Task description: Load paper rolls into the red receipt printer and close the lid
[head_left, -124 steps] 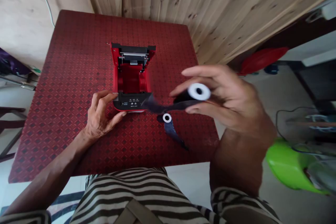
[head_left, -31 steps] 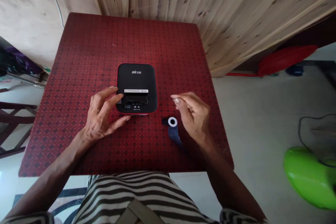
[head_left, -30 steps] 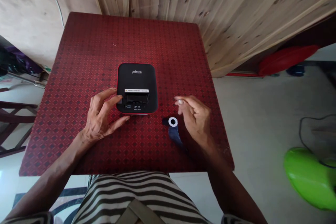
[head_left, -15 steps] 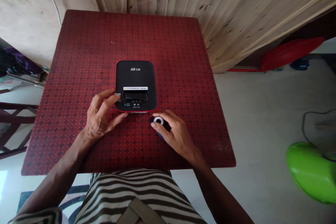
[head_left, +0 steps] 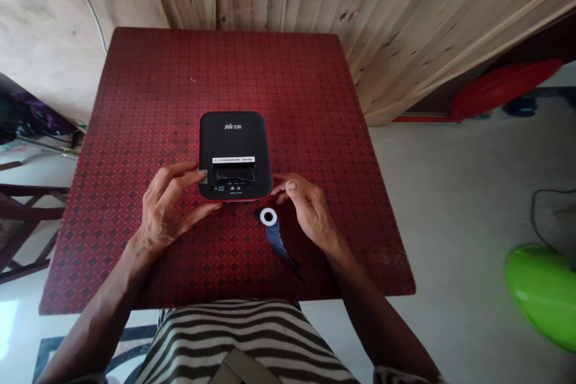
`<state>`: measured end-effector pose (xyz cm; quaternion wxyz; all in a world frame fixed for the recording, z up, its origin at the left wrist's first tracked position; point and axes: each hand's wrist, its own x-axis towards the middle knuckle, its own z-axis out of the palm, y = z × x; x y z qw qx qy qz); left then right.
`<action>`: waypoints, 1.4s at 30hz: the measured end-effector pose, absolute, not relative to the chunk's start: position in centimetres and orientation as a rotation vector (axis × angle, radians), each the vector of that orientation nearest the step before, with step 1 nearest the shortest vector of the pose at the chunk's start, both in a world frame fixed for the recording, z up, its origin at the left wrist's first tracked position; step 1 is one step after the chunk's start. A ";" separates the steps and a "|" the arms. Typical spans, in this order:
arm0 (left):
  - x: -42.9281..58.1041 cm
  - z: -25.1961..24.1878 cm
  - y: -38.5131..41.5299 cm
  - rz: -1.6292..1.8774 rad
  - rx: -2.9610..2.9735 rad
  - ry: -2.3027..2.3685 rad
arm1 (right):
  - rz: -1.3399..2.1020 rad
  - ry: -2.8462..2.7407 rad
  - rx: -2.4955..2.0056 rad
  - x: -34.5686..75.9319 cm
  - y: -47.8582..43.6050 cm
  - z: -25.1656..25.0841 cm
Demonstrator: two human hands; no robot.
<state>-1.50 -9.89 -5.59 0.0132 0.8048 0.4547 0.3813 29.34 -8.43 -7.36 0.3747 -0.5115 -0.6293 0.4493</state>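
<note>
A small black printer (head_left: 234, 153) with a red base sits shut in the middle of the red patterned table (head_left: 135, 102). My left hand (head_left: 168, 207) rests against its front left corner, fingers spread on its side. My right hand (head_left: 306, 207) sits at the printer's front right corner, fingers curled, fingertips touching the casing and holding nothing. A small dark ribbon roll (head_left: 269, 217) with a white core lies on the table between my hands, a loose dark tail (head_left: 281, 246) trailing toward me.
A wooden plank wall (head_left: 360, 6) runs behind the table. A green plastic object (head_left: 544, 294) is on the floor at the right, a red object (head_left: 504, 87) by the wall, and dark chair legs (head_left: 22, 216) stand at the left.
The printer lid, open 4 s ago, is shut. My right hand let go of the small roll it touched and moved up to the printer's right corner. The roll has shifted slightly.
</note>
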 end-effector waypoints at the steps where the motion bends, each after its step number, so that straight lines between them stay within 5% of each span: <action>1: -1.6 -5.5 -9.9 1.168 2.514 1.422 | 1.177 -1.579 -1.289 29.0 -8.3 -7.6; 11: -1.5 -5.5 -9.3 1.200 2.463 1.424 | 1.167 -1.583 -1.247 28.0 -7.6 -7.3; 20: -1.2 -6.9 -9.2 1.261 2.561 1.347 | 0.274 -2.190 -1.129 25.4 -3.3 -0.9; 29: -0.8 -7.2 -9.7 1.210 2.544 1.388 | 0.383 -2.977 -1.372 17.7 1.6 2.1; 42: -0.3 -7.9 -9.6 1.151 2.489 1.425 | 0.277 -2.711 -1.278 19.7 0.4 1.8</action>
